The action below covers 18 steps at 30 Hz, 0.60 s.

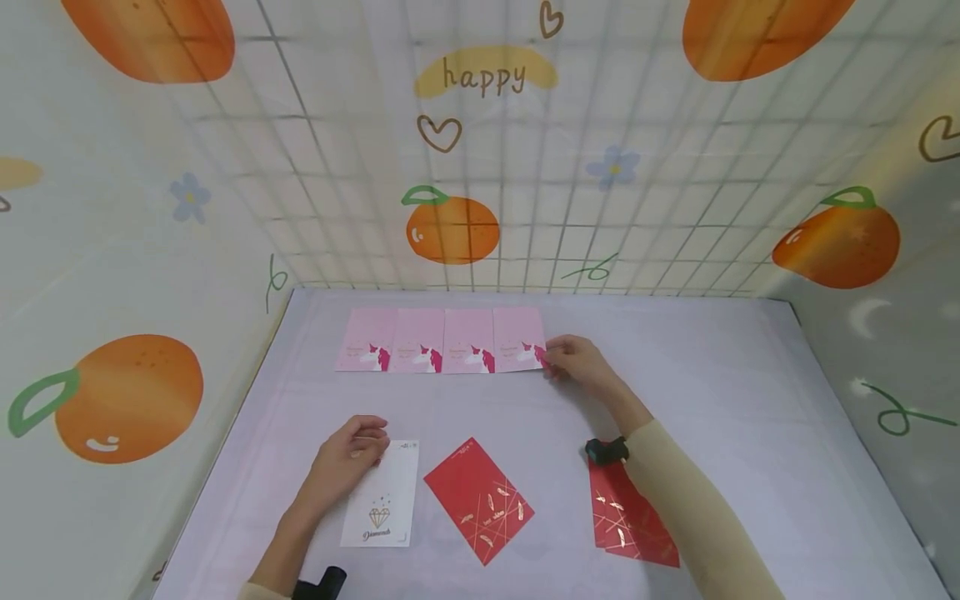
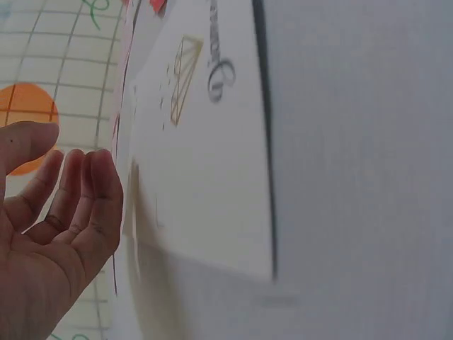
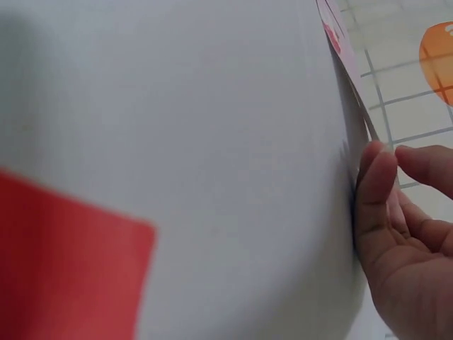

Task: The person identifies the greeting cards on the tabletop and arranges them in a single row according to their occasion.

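Observation:
Several pink cards (image 1: 468,337) with a unicorn print lie side by side in a row towards the back of the table. My right hand (image 1: 577,362) pinches the right edge of the rightmost pink card (image 1: 517,329) between thumb and fingertips. That card's edge stands slightly off the table in the right wrist view. Over the top left part of a white card (image 1: 382,500) with a gold diamond drawing, my left hand (image 1: 348,458) hovers with fingers loosely bent and nothing in them. The left wrist view shows a gap between its thumb (image 2: 32,142) and fingers.
A red card (image 1: 480,500) with gold feather patterns lies tilted, right of the white card. Further right, overlapping red cards (image 1: 622,517) lie partly under my right forearm. A patterned curtain (image 1: 487,167) with oranges hangs behind the white table (image 1: 750,400).

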Tool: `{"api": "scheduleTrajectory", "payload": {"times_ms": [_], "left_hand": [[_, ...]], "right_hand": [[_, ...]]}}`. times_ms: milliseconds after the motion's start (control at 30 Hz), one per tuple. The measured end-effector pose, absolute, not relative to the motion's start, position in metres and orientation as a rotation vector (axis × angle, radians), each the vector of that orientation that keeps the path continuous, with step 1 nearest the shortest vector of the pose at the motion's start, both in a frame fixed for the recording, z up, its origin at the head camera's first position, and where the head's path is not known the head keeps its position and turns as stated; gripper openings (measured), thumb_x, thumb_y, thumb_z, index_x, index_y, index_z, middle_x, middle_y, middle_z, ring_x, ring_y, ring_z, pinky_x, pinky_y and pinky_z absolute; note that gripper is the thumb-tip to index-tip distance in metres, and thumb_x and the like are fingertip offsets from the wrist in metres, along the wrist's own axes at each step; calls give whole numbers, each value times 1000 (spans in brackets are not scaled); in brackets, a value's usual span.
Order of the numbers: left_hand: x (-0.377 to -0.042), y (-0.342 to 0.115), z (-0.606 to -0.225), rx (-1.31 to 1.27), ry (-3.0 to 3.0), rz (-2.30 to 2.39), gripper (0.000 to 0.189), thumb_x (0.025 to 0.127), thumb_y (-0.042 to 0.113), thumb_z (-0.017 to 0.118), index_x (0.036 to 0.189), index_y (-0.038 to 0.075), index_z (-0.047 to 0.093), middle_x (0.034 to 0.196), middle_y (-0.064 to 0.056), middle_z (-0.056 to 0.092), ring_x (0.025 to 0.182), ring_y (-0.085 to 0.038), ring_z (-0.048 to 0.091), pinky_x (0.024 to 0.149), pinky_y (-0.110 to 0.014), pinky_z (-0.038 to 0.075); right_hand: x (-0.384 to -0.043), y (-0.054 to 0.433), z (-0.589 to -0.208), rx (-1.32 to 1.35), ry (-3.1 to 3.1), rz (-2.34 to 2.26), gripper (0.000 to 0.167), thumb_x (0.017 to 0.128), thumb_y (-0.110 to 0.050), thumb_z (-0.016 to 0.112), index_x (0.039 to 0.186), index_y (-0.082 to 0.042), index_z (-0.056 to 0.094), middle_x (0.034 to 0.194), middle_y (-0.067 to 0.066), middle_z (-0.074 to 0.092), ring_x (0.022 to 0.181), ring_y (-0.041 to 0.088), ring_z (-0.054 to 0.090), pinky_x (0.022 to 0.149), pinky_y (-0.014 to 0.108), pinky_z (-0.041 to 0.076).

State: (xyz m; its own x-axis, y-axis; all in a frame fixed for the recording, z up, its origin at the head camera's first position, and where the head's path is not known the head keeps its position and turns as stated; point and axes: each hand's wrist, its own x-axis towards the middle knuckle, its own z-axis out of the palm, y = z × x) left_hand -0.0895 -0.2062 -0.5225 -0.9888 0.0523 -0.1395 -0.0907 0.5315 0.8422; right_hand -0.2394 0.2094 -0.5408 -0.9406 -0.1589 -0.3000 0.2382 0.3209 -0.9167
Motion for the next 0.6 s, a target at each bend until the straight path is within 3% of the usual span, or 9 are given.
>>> {"api": "scheduleTrajectory", "payload": {"times_ms": [367, 600], "left_hand": [[-91, -230, -523, -61, 2711, 1292, 34, 96, 23, 68, 128, 13, 61, 116, -5, 68, 107, -23, 66, 94, -46, 49], [-94, -237, -526, -31, 2740, 1181, 39, 94, 22, 71, 129, 10, 59, 123, -11, 64, 108, -27, 65, 92, -49, 51]], "right_hand": [[-236, 212, -539, 49, 2310, -1616, 32, 99, -20, 65, 124, -2, 62, 99, 15, 68, 84, 30, 66, 76, 33, 57], [-234, 213, -537, 25, 2313, -1636, 31, 99, -17, 63, 124, 1, 61, 97, 17, 68, 83, 29, 66, 76, 32, 57]]}}
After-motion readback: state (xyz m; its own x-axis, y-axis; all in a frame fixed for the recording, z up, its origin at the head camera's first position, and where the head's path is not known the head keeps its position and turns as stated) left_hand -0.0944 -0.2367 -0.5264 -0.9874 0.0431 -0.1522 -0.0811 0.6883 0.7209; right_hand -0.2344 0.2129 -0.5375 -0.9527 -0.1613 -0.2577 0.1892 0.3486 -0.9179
